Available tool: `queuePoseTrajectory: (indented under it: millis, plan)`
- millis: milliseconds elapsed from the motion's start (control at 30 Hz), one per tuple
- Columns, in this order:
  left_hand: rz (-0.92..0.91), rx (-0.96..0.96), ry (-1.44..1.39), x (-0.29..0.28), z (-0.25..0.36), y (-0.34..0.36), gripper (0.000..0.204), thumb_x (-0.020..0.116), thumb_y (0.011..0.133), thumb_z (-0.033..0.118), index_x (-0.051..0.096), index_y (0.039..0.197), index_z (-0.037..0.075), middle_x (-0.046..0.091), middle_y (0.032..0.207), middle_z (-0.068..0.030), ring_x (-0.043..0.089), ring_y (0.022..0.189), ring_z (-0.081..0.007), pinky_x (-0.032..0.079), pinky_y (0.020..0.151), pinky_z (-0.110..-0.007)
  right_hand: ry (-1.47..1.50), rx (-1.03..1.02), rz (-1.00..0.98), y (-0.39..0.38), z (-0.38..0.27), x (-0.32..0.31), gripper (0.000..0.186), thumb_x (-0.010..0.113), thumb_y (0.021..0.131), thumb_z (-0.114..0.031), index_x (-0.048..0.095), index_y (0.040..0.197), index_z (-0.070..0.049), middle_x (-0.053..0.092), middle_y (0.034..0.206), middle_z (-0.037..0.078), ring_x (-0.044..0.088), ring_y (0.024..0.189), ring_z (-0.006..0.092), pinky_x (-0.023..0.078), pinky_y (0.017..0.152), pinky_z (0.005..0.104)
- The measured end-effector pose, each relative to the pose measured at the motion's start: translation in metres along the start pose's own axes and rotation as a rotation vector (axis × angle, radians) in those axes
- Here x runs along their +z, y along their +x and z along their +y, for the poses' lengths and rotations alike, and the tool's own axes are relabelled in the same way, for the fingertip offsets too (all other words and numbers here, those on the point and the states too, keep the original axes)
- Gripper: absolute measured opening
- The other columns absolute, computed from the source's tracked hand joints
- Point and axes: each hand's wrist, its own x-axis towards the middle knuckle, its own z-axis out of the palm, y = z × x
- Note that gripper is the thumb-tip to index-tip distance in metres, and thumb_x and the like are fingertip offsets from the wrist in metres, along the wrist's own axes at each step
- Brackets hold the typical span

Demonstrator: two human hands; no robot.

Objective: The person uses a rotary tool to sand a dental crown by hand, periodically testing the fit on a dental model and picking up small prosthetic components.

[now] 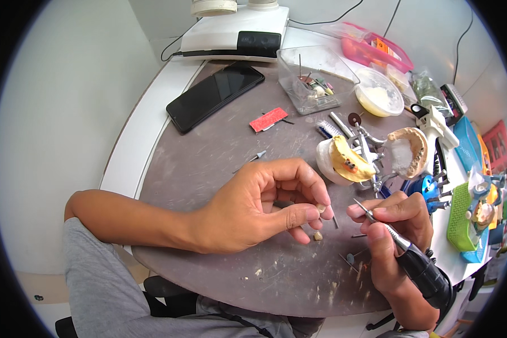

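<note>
Left hand, pale piece at its fingertips

A small, cream-coloured, tooth-like piece is held pinched right of centre; a black-and-silver, pen-shaped rotary handpiece is held slanted at lower right, pointed toward the upper left.

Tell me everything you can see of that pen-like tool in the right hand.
The pen-like tool has a thick black body, a slimmer silver front that looks like metal, and a thin pointed tip. The right hand holds it around its silver front. It slants, tip toward the upper left of the picture, and the tip shows apart from the small pale piece in the left hand. Whether it is spinning cannot be told.
</note>
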Motion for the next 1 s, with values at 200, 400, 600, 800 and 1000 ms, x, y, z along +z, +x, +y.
queuePoseTrajectory:
  millis: [200, 400, 600, 800, 1000]
  plan:
    - [0.039, -0.003, 0.055, 0.004, 0.005, -0.002, 0.015, 0.057, 0.091, 0.001, 0.057, 0.106, -0.001, 0.062, 0.1, -0.0119, 0.063, 0.094, -0.0158, 0.058, 0.074, -0.028, -0.033, -0.145, -0.034, -0.001, 0.006, 0.003, 0.019, 0.067, 0.079, 0.0, 0.053, 0.091, 0.003, 0.06, 0.079, 0.013, 0.068, 0.082, 0.027, 0.055, 0.078, 0.0363]
    - [0.03, 0.048, 0.06, 0.006, -0.001, 0.0, 0.013, 0.059, 0.088, -0.002, 0.059, 0.101, -0.001, 0.062, 0.1, -0.0113, 0.063, 0.094, -0.016, 0.058, 0.076, -0.029, -0.047, -0.18, -0.007, -0.001, 0.002, 0.006, 0.017, 0.068, 0.074, 0.003, 0.055, 0.085, 0.005, 0.061, 0.073, 0.013, 0.065, 0.069, 0.0214, 0.058, 0.078, 0.0428]
    - [0.047, 0.067, 0.111, 0.003, -0.005, -0.001, 0.013, 0.062, 0.085, -0.005, 0.058, 0.097, -0.001, 0.061, 0.1, -0.0109, 0.063, 0.093, -0.0157, 0.058, 0.079, -0.029, -0.005, -0.18, -0.005, 0.002, 0.008, 0.014, 0.016, 0.067, 0.069, 0.006, 0.058, 0.081, 0.006, 0.061, 0.067, 0.013, 0.064, 0.063, 0.019, 0.058, 0.078, 0.0438]
    - [0.05, 0.077, 0.104, 0.004, -0.003, -0.001, 0.013, 0.063, 0.084, -0.006, 0.058, 0.095, -0.003, 0.061, 0.099, -0.0121, 0.063, 0.092, -0.0165, 0.058, 0.08, -0.03, -0.005, -0.17, 0.027, 0.001, 0.008, 0.015, 0.016, 0.069, 0.066, 0.006, 0.06, 0.079, 0.006, 0.061, 0.065, 0.012, 0.063, 0.059, 0.0185, 0.059, 0.076, 0.0431]
    - [0.04, 0.087, 0.096, 0.003, -0.005, 0.0, 0.015, 0.064, 0.082, -0.008, 0.059, 0.095, -0.002, 0.061, 0.099, -0.0139, 0.064, 0.091, -0.0174, 0.058, 0.08, -0.03, -0.029, -0.163, 0.014, 0.002, 0.008, 0.016, 0.016, 0.07, 0.065, 0.006, 0.061, 0.078, 0.005, 0.06, 0.063, 0.011, 0.064, 0.059, 0.0193, 0.059, 0.076, 0.0421]
